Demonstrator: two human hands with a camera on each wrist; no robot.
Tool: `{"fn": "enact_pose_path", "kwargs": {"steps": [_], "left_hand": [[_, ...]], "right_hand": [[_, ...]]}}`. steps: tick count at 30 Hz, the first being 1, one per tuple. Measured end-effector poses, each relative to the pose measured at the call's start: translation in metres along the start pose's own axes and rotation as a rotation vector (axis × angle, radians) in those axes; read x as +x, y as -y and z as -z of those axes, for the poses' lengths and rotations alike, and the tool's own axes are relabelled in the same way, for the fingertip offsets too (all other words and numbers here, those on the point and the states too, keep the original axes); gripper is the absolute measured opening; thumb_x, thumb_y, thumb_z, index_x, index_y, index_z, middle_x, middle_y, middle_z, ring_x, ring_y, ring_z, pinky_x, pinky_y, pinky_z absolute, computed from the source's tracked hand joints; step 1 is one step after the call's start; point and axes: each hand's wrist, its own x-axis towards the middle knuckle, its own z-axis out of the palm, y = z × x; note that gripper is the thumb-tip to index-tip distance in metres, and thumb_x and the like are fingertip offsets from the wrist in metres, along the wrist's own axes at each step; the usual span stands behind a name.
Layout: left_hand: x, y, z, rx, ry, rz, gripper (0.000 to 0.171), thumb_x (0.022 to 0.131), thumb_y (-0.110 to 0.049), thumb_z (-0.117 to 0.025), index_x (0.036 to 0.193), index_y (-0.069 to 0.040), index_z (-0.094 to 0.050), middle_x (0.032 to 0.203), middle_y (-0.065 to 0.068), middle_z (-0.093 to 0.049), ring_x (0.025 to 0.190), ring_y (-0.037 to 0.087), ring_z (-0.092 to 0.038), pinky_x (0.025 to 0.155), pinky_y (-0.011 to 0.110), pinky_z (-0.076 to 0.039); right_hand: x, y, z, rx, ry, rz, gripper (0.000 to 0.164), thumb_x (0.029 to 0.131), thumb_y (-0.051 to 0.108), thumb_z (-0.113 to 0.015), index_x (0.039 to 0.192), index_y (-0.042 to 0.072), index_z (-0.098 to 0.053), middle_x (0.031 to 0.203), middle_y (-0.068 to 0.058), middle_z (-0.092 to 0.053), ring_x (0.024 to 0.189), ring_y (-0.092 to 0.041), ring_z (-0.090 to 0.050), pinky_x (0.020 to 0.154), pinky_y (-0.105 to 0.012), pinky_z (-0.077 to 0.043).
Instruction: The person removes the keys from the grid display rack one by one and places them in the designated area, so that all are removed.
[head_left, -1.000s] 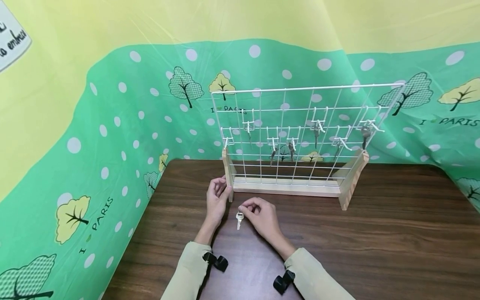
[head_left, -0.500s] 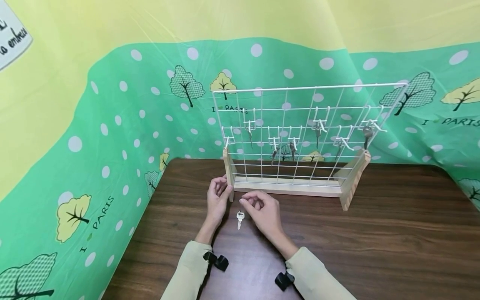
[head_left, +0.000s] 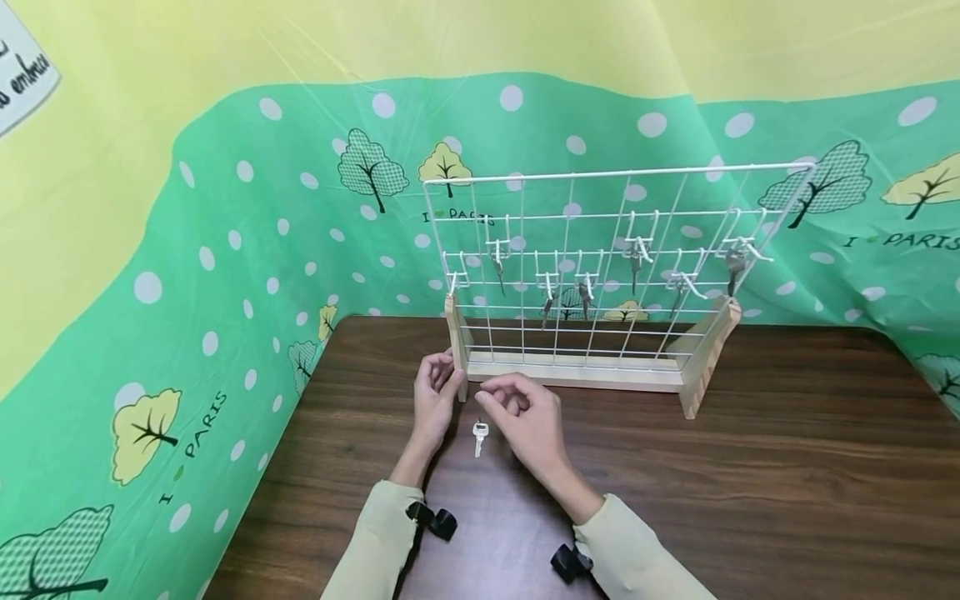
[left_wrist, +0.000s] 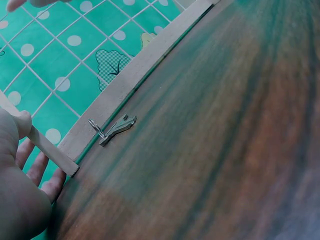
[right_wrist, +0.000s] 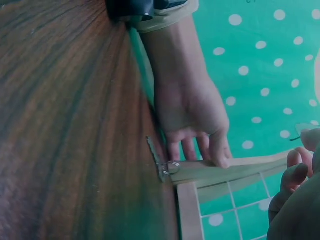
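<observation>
A silver key [head_left: 480, 431] with a small ring lies on the table; in the left wrist view the ring of that key [left_wrist: 117, 129] stands up at an angle. My right hand [head_left: 531, 417] is just above and right of it, fingers loosely bent, holding nothing and apart from the key. My left hand [head_left: 433, 398] grips the left wooden side [head_left: 455, 333] of a white wire rack [head_left: 615, 175], thumb in front and fingers behind, as the right wrist view shows of the left hand [right_wrist: 192, 107].
Several keys hang from white hooks on the grid, among them a dark-headed key [head_left: 733, 265] at far right. A hook [head_left: 456, 282] at far left shows no key. A pale wooden bar [head_left: 573, 373] joins the rack's sides. Patterned cloth [head_left: 225, 283] surrounds the brown table [head_left: 750, 500].
My right hand has let go of the key, which it was pinching by its ring, and risen slightly away from it. The key stays on the table. The left hand has not moved.
</observation>
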Motion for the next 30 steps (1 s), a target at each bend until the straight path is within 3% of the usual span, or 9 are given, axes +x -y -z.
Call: {"fn": "enact_pose_path", "kwargs": {"steps": [17,23,30], "left_hand": [[0.001,0.002,-0.001,-0.014,-0.008,0.008,0.029,0.102,0.012,-0.068,0.124,0.018,-0.05,0.151,0.034,-0.061,0.142,0.043,-0.059,0.126,0.05,-0.044],[0.0,0.001,-0.002,-0.016,-0.009,0.016,0.03,0.102,0.012,-0.068,0.124,0.018,-0.05,0.152,0.034,-0.061,0.14,0.039,-0.061,0.12,0.035,-0.048],[0.001,0.002,-0.001,-0.005,-0.009,0.01,0.028,0.103,0.012,-0.067,0.124,0.017,-0.05,0.152,0.034,-0.061,0.139,0.037,-0.062,0.125,0.051,-0.045]], "right_hand": [[0.008,0.038,0.015,0.1,-0.054,0.075,0.018,0.089,-0.003,-0.089,0.105,0.002,-0.082,0.082,-0.01,-0.073,0.056,-0.005,-0.048,0.048,-0.014,-0.035],[0.01,0.053,0.02,0.134,-0.074,0.09,0.02,0.089,-0.006,-0.088,0.106,0.002,-0.083,0.081,-0.005,-0.07,0.056,-0.005,-0.046,0.047,-0.016,-0.033],[0.019,0.068,0.029,0.127,-0.099,0.156,0.018,0.09,-0.006,-0.086,0.106,0.002,-0.083,0.081,-0.002,-0.072,0.054,-0.007,-0.046,0.043,-0.021,-0.03]]}}
